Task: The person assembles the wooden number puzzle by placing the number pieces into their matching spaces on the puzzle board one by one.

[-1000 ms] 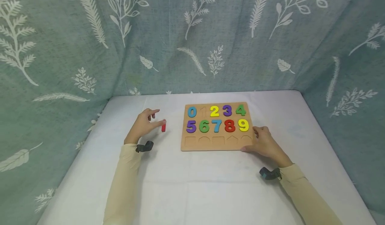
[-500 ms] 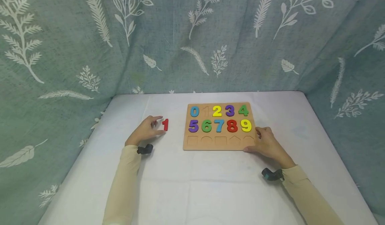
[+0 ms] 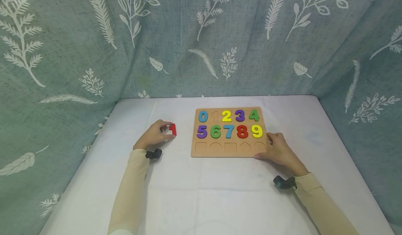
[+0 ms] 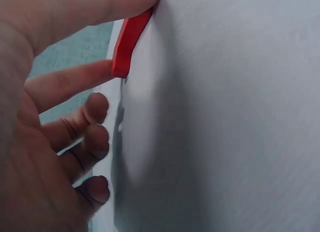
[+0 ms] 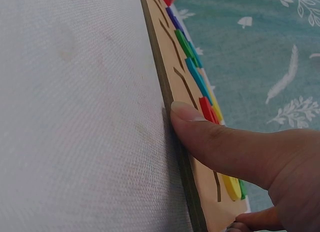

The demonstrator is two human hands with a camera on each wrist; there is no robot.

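Left of the board, my left hand (image 3: pixel 154 133) pinches a red number 1 piece (image 3: pixel 173 129) between thumb and index finger. In the left wrist view the red piece (image 4: pixel 131 42) spans from thumb to index fingertip, and the other fingers are loosely bent. A wooden number puzzle board (image 3: pixel 229 152) lies flat on the table, its 1 slot (image 3: pixel 215 116) bare and the other digits seated. My right hand (image 3: pixel 279 151) grips the board's lower right corner. Its thumb (image 5: pixel 215 137) lies on the near edge in the right wrist view; its other fingers are mostly hidden.
A white cloth covers the table (image 3: pixel 201 193). Along the board's bottom row run several outlined shape slots. A green leaf-patterned curtain (image 3: pixel 176 53) stands behind the table and at both sides. Each wrist wears a small black camera (image 3: pixel 284 182).
The red 1 has turned from edge-on to face the head camera. My left thumb and index finger have closed onto it. My right hand stays on the board; the head view shifted slightly.
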